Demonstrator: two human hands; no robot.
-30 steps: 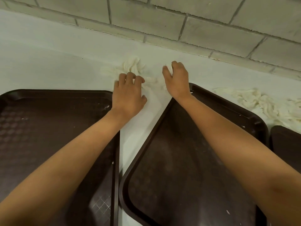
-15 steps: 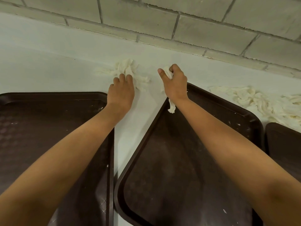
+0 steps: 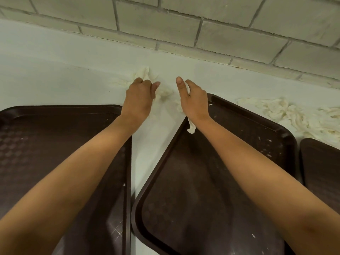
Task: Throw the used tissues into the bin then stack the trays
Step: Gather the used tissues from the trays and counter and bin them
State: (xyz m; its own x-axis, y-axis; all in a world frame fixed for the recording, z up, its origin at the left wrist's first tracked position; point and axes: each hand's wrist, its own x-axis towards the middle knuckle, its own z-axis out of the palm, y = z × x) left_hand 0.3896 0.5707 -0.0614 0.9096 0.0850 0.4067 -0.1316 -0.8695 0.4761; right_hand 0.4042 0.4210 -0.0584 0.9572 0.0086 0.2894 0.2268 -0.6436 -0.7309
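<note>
Both are clamping tissue: my left grip [image 3: 138, 97] is clutching the loose pile [image 3: 164, 92], my right grip [image 3: 195, 101] is holding a strip [image 3: 191, 127].

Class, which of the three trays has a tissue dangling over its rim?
The middle tray, below the right hand; the other two have none over them.

**Brown trays, cream tissues, pale counter**

The left tray [image 3: 55, 144], below the left hand [image 3: 139, 96], is showing dark brown with a faint checked texture and white specks. The middle tray [image 3: 193, 199], under the right hand [image 3: 193, 100], is showing the same brown, flecked white. The clump of tissues [image 3: 145, 72] at the left hand and the tissue strip [image 3: 191, 126] hanging from the right hand are showing cream. Beyond both hands, the counter [image 3: 55, 80] is showing pale grey-white, and the brick wall [image 3: 184, 24] is showing grey-beige in staggered courses with darker joints.
</note>
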